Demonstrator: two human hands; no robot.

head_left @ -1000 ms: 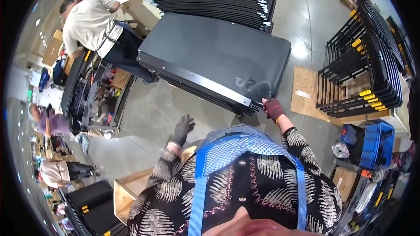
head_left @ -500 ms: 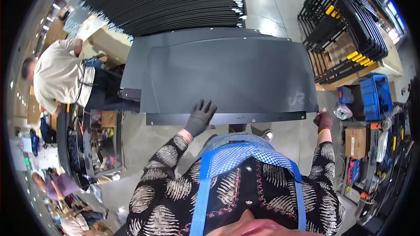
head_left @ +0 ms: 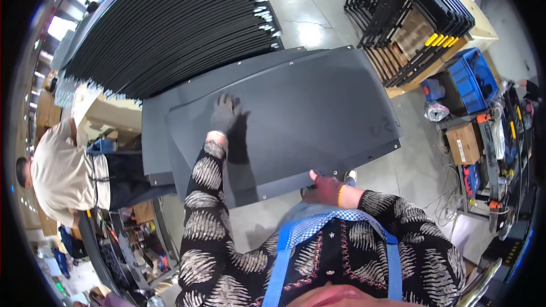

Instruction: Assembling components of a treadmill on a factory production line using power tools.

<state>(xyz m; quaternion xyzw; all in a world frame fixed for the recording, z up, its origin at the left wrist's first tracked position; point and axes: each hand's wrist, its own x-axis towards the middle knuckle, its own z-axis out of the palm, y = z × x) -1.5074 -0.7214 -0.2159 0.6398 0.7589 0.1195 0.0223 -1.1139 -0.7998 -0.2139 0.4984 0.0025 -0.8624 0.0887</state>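
A large, dark grey flat sheet (head_left: pixel 310 113) with small rivets along its edges lies in front of me, over at least one similar sheet (head_left: pixel 156 113) showing at its left and far edges. My left hand (head_left: pixel 226 115), in a grey glove, rests on the sheet's left part, fingers loosely spread. At the near edge is my right hand (head_left: pixel 327 189), in a dark red glove. Its thumb lies over the edge, and its other fingers curl at or under it, partly hidden.
Beyond the sheets stands a big stack of black panels (head_left: pixel 170 28). Black frames with yellow parts (head_left: pixel 409 17) are at the far right. A blue bin (head_left: pixel 472 79) and a cardboard box (head_left: pixel 463 143) sit on the right. A person (head_left: pixel 65 165) stands close on the left.
My left hand has moved from the near edge farther onto the sheet. The right hand has gone from the right corner to the middle of the near edge. The sheet now sits at a slant.
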